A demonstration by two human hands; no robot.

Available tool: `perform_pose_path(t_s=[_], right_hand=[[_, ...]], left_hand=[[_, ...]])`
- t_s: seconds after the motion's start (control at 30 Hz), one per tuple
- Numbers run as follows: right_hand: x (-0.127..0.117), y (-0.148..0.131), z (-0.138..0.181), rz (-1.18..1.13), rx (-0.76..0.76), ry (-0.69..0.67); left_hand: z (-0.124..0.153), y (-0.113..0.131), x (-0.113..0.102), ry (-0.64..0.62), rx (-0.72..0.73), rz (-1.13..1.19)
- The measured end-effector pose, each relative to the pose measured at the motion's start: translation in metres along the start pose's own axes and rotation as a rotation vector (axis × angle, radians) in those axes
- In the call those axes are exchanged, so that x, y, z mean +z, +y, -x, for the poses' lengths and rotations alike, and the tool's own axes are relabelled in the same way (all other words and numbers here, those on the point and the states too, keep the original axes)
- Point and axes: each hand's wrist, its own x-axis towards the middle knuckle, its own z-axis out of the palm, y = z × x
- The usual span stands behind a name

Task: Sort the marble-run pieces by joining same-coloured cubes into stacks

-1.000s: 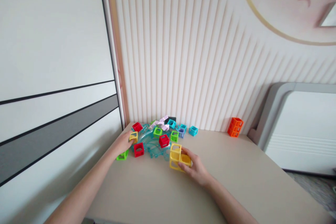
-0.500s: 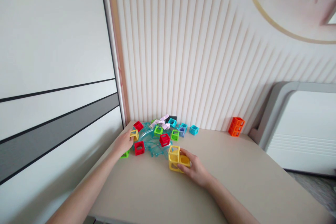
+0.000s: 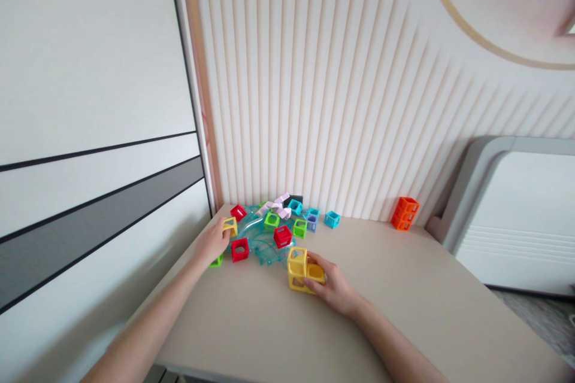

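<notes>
My left hand [image 3: 212, 242] is closed on a yellow cube block [image 3: 230, 227] at the left side of the pile. Just below that hand, a green block [image 3: 216, 261] is partly covered. My right hand [image 3: 331, 280] grips a joined piece of yellow cube blocks [image 3: 296, 269], one cube stacked on top of a lower row. Between the hands lie a red block [image 3: 239, 249], another red block [image 3: 283, 237] and clear teal track pieces [image 3: 268, 252].
Green blocks [image 3: 300, 228], light blue blocks [image 3: 332, 219] and pale pink pieces [image 3: 281, 206] lie toward the ribbed wall [image 3: 287, 84]. An orange block stack [image 3: 405, 213] stands at the table's [image 3: 251, 335] back right. A white cabinet [image 3: 99, 191] borders the left side.
The view has shifted slightly. Both hands keep their holds on the yellow blocks, and the pile looks the same.
</notes>
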Motion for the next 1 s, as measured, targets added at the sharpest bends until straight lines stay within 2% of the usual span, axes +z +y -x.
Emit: perform_pose_path(t_s=[0.33, 0.57, 0.73, 0.83, 1.0], right_hand=[[0.001, 0.007, 0.001, 0.012, 0.019, -0.019], [0.0, 0.006, 0.002, -0.006, 0.022, -0.032], [0.0, 0.006, 0.0, 0.011, 0.035, -0.02], [0.001, 0.005, 0.0, 0.003, 0.02, -0.017], [0.002, 0.003, 0.002, -0.114, 0.044, -0.09]], left_hand=[[0.002, 0.001, -0.001, -0.031, -0.015, -0.014], [0.004, 0.007, -0.006, -0.051, -0.065, 0.056], [0.002, 0.006, -0.002, -0.05, -0.034, 0.117], [0.0, 0.004, 0.004, 0.026, 0.007, 0.155], [0.0, 0.009, 0.007, 0.326, 0.189, 0.139]])
